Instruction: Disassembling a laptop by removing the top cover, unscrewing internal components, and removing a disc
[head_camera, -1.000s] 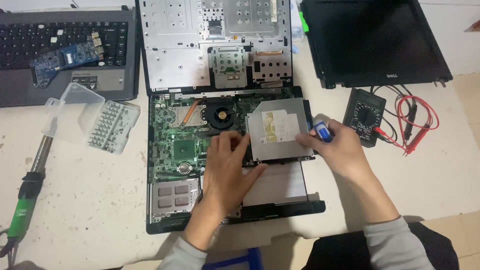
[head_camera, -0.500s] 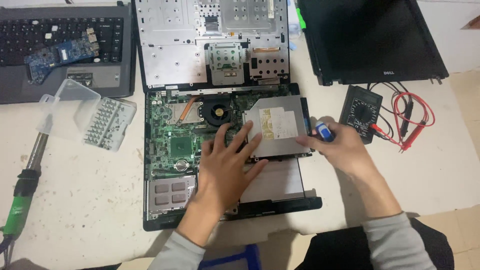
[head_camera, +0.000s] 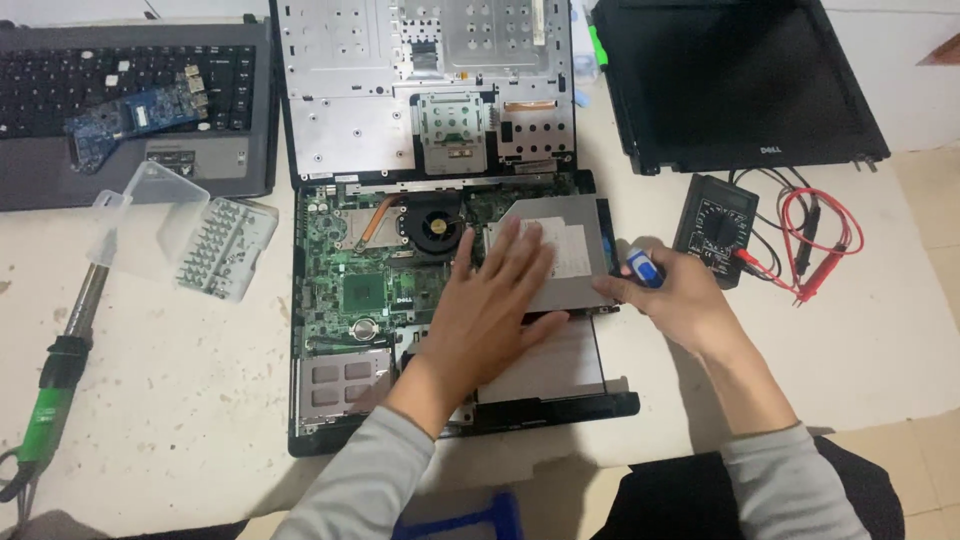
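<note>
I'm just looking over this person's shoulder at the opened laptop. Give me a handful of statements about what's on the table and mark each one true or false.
1. The left hand lies flat on the silver optical drive in the opened laptop. True.
2. The right hand is empty. False: it holds a small blue and white tool at the drive's right edge.
3. A black multimeter with red leads lies to the right of the laptop. True.
4. The clear case of screwdriver bits is closed. False: its lid is swung open.
5. A green-handled soldering iron lies at the table's left side. True.
</note>
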